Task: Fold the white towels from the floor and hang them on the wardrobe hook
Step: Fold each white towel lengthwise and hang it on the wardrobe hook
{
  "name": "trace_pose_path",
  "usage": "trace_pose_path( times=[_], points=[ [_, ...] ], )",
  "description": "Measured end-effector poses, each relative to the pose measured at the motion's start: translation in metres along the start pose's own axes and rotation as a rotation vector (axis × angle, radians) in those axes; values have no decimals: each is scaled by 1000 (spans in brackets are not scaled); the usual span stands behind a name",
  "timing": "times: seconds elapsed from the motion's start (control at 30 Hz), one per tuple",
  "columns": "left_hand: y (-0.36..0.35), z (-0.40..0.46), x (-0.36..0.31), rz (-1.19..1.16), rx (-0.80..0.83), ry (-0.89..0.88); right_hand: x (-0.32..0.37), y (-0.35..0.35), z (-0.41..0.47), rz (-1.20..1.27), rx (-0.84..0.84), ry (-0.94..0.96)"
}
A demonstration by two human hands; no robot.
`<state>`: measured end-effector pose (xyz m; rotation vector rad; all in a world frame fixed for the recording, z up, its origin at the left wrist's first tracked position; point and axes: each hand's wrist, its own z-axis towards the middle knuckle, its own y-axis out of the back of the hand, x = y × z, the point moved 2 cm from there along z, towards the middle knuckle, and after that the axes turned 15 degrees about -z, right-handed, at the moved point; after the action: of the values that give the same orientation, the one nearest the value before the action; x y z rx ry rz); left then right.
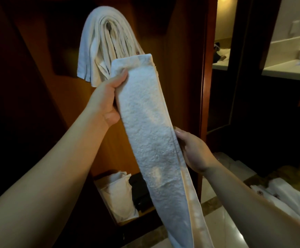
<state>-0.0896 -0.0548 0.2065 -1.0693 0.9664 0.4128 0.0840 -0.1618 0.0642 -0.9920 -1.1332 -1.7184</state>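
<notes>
- The dark brown wooden wardrobe fills the background; its hook is hidden under what hangs there, so I cannot tell its shape.
- The long white terry towel folded into a narrow strip runs diagonally from upper centre down past the bottom edge, held up in front of the wardrobe; it looks soft, limp and light, though the layers give it some bulk; I judge it sags wherever it is unsupported, so it wants a hold near each end or at the mid-fold, with the layered edges pinched together to stop them sliding apart.
- The bundle of folded white towels already draped over the hook hangs just behind the strip's top end; the stack is thick, so a further towel may sit loosely and slip off.
- More white towels lying on the pale tiled floor wait at lower right.
- The left hand grips the strip's top end, thumb pressed on the front face, fingers curled behind.
- The right hand holds the strip's right edge about midway, fingers wrapped behind; only its back shows.
</notes>
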Motion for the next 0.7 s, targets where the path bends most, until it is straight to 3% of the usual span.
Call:
trace_pose_path(
  times=[0.1, 0.27, 0.47, 0.7],
  points=[
    [7, 9, -15, -30, 15, 15, 13, -6, 7, -218, -48, 89],
    [10, 22, -28, -55, 41, 63, 29, -10, 18, -216, -121, 143],
    [5, 32, -33, -75, 71, 58, 35, -10, 28, -185, -214, 196],
    [-8, 41, -36, -103, 58, 30, 35, -8, 40, 15, -376, 282]
  ],
)
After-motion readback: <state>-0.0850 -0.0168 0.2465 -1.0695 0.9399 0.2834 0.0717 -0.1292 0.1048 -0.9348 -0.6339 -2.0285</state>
